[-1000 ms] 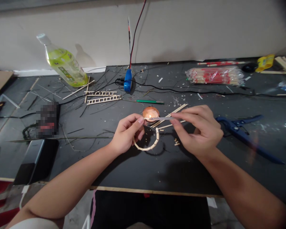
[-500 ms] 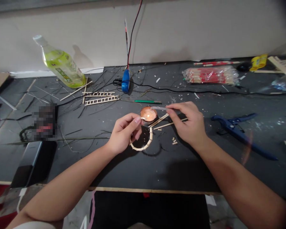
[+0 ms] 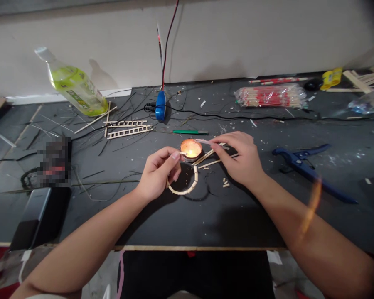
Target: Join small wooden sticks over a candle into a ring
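Observation:
My left hand (image 3: 156, 172) pinches an open ring of short pale wooden segments (image 3: 181, 193), which curves down below the fingers. One pale end of it pokes out by my left fingertips, close to the candle's rim. The lit candle in a small round cup (image 3: 191, 155) glows between my hands. My right hand (image 3: 241, 158) is closed on a thin translucent stick, seemingly a glue stick (image 3: 203, 141), whose tip reaches the cup's far side over the flame. Thin wooden sticks (image 3: 216, 161) lie under and beside my right hand.
Blue cutting pliers (image 3: 308, 168) lie at right; a green-handled tool (image 3: 190, 132) is behind the candle. Small wooden ladders (image 3: 131, 131), a leaning green-tea bottle (image 3: 77, 89) and a power bank (image 3: 46, 216) are left. A bagged stick bundle (image 3: 271, 96) and black cable (image 3: 218, 115) lie behind.
The candle glow has become brighter. The whole view has shifted slightly, and both hands keep nearly the same pose, with the stick's tip still at the cup.

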Tool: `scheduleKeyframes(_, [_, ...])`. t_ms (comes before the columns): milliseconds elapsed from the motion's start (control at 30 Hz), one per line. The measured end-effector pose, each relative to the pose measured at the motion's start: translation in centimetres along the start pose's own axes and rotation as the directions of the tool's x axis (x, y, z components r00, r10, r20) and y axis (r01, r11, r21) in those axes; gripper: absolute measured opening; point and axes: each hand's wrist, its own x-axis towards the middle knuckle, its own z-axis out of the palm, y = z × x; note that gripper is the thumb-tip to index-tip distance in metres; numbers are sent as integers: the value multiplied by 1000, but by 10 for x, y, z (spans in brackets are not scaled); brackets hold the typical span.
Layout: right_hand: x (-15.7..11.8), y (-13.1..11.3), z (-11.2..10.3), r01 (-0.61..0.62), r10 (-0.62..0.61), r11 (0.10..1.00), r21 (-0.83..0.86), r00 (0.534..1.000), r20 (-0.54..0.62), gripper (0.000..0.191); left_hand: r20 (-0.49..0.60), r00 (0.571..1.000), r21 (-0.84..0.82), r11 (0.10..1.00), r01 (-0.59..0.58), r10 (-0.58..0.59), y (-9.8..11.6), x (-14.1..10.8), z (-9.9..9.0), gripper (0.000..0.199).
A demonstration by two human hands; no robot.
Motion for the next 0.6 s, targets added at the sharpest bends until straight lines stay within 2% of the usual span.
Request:
scheduleKeyframes(100, [1,-13,-8,105,-105,994,4,993,-59,9,-8,1000,0,1000,14,-14,0,0,0,32])
scheduleKeyframes(233, [-1,-22,-10,200,-198,979,35,978,-60,15,-10,1000,14,1000,17,-17,0,0,-1,31])
scheduleKeyframes(600, [-2,-23,-9,226,-225,974,13,973,-54,16,-9,1000,43,999,2,-1,-2,-1,-2,31])
